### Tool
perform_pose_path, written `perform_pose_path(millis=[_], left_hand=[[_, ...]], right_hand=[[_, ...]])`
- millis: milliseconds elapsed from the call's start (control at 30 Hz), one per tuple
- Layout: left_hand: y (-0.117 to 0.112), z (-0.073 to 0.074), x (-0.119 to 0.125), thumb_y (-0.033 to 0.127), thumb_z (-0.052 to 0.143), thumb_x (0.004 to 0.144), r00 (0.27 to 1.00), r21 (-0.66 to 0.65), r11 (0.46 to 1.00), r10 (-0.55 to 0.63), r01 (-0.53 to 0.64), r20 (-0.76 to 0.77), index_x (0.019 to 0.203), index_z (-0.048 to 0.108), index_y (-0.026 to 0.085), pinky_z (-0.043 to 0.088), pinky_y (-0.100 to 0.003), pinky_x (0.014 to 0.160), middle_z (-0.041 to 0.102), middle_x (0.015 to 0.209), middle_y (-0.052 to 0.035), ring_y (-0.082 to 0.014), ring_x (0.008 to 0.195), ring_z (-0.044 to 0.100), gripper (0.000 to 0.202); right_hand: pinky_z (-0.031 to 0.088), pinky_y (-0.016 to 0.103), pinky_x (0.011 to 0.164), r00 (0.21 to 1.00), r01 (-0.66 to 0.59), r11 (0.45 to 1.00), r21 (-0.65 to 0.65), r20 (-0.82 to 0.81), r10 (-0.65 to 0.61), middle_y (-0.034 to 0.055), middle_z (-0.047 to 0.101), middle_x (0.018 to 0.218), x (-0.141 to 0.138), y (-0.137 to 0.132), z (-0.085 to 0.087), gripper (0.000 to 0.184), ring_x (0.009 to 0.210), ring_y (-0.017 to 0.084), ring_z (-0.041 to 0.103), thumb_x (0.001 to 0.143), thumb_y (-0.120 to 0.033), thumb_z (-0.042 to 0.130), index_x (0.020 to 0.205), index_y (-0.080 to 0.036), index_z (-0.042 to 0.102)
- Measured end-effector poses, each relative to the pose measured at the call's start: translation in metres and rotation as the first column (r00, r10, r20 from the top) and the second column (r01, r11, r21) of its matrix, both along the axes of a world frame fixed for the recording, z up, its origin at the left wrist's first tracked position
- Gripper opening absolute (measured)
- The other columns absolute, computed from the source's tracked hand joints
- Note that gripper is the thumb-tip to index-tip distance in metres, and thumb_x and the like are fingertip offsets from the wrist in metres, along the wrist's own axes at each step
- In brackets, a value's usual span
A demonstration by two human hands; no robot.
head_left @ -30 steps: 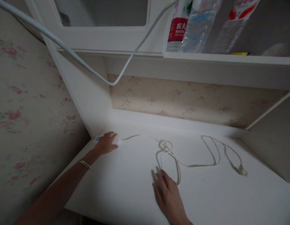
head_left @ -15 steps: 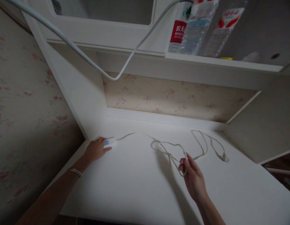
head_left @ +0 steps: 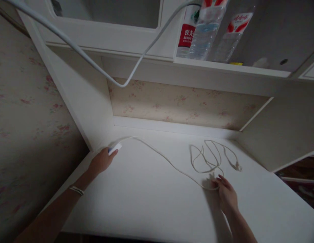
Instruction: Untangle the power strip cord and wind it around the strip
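Observation:
At the left of the white desk, my left hand (head_left: 101,160) is closed round a white power strip (head_left: 115,148), covering most of it. From the strip's end a thin white cord (head_left: 160,154) runs in a long curve across the desktop to the right. My right hand (head_left: 226,190) pinches this cord between thumb and fingers, close above the desk surface. Beyond that hand the cord lies in loose loops, and its plug (head_left: 238,166) rests at the far right end.
A thick white cable (head_left: 96,69) hangs in front of the upper cabinet. Several plastic bottles (head_left: 204,37) stand on the shelf (head_left: 263,70) above the desk (head_left: 146,202). Side panels bound the desk at left and right, with flowered wallpaper (head_left: 157,103) behind.
My right hand has moved right and toward me, drawing the cord into a longer single run; the loops now lie farther right. My left hand has tilted the power strip.

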State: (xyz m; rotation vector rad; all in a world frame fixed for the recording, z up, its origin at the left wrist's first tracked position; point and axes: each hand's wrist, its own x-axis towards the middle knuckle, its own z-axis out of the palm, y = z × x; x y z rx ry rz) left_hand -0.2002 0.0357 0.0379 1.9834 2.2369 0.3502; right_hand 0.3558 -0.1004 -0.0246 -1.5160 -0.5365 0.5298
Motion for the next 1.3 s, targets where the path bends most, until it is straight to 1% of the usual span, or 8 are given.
perform_pose_path(millis=[100, 333, 467, 567, 767, 933, 1067, 1300], left_hand=[[-0.008, 0.014, 0.009, 0.063, 0.026, 0.089, 0.988, 0.016, 1.0, 0.023, -0.025, 0.15, 0.106, 0.056, 0.016, 0.045, -0.033, 0.073, 0.066, 0.1, -0.0126, -0.0272, 0.09, 0.065, 0.059], [-0.033, 0.043, 0.041, 0.062, 0.04, 0.086, 0.984, 0.177, 0.984, -0.028, -0.004, 0.175, 0.116, 0.049, 0.018, 0.044, -0.033, 0.082, 0.062, 0.113, -0.0106, -0.0275, 0.104, 0.06, 0.055], [-0.05, 0.055, 0.058, 0.059, 0.05, 0.083, 0.983, 0.264, 0.959, -0.14, 0.106, 0.115, 0.118, 0.048, 0.02, 0.045, -0.033, 0.082, 0.06, 0.114, -0.008, -0.0246, 0.101, 0.06, 0.052], [-0.059, 0.062, 0.069, 0.056, 0.057, 0.08, 0.969, 0.301, 0.928, -0.244, 0.22, 0.044, 0.118, 0.047, 0.021, 0.045, -0.033, 0.082, 0.06, 0.111, -0.0068, -0.0242, 0.098, 0.06, 0.053], [-0.075, 0.081, 0.087, 0.046, 0.065, 0.078, 0.86, 0.289, 0.81, -0.481, 0.51, -0.17, 0.119, 0.047, 0.021, 0.042, -0.037, 0.09, 0.059, 0.114, -0.0081, -0.026, 0.103, 0.057, 0.051], [-0.085, 0.089, 0.096, 0.039, 0.064, 0.079, 0.816, 0.229, 0.784, -0.547, 0.577, -0.188, 0.121, 0.048, 0.022, 0.041, -0.037, 0.091, 0.06, 0.114, -0.008, -0.0261, 0.103, 0.057, 0.048], [-0.089, 0.091, 0.098, 0.034, 0.063, 0.079, 0.783, 0.16, 0.766, -0.613, 0.622, -0.106, 0.12, 0.05, 0.024, 0.043, -0.034, 0.09, 0.061, 0.113, -0.0068, -0.0244, 0.102, 0.058, 0.045], [-0.107, 0.1, 0.12, 0.029, 0.064, 0.074, 0.603, 0.093, 0.599, -0.797, 0.795, -0.027, 0.112, 0.056, 0.026, 0.045, -0.033, 0.086, 0.063, 0.105, -0.0034, -0.0234, 0.096, 0.061, 0.038]], right_hand=[[0.053, 0.037, 0.068, 0.913, -0.063, 0.956, -0.288, 0.37, 0.171, 0.0075, 0.068, 0.082, -0.008, 0.016, -0.004, 0.044, 0.075, 0.024, 0.066, 0.076, -0.046, 0.055, 0.109, -0.017, 0.061], [0.046, 0.042, 0.076, 0.276, 0.136, 0.842, -0.523, 0.836, 0.475, 0.0146, 0.061, 0.096, -0.039, 0.057, 0.027, 0.038, 0.088, 0.027, 0.059, 0.09, -0.03, 0.044, 0.122, -0.021, 0.061], [0.042, 0.052, 0.084, 0.227, 0.181, 0.947, -0.267, 0.948, 0.224, 0.0184, 0.047, 0.128, -0.075, 0.069, 0.054, 0.042, 0.108, 0.032, 0.05, 0.089, -0.033, 0.048, 0.129, -0.023, 0.052], [0.042, 0.051, 0.092, 0.242, -0.189, 0.966, -0.175, 0.945, 0.219, 0.0175, 0.05, 0.125, -0.113, 0.078, 0.077, 0.046, 0.113, 0.03, 0.049, 0.09, -0.037, 0.045, 0.132, -0.017, 0.047], [0.029, 0.052, 0.106, 0.044, -0.577, 0.799, -0.165, 0.972, 0.233, 0.0143, 0.049, 0.134, -0.178, 0.094, 0.13, 0.046, 0.127, 0.028, 0.04, 0.091, -0.037, 0.047, 0.133, -0.019, 0.043], [0.033, 0.044, 0.102, -0.145, -0.654, 0.716, -0.244, 0.969, 0.198, 0.0061, 0.063, 0.083, -0.193, 0.097, 0.159, 0.025, 0.091, 0.02, 0.055, 0.095, -0.027, 0.04, 0.09, -0.02, 0.063], [0.04, 0.038, 0.088, -0.243, -0.749, 0.615, -0.248, 0.965, 0.094, 0.0056, 0.06, 0.076, -0.193, 0.094, 0.178, 0.023, 0.084, 0.02, 0.054, 0.093, -0.032, 0.048, 0.09, -0.02, 0.067], [0.042, 0.034, 0.085, -0.214, -0.898, 0.332, -0.289, 0.946, 0.244, 0.0045, 0.065, 0.08, -0.213, 0.087, 0.209, 0.02, 0.083, 0.017, 0.058, 0.089, -0.037, 0.057, 0.083, -0.019, 0.066]])
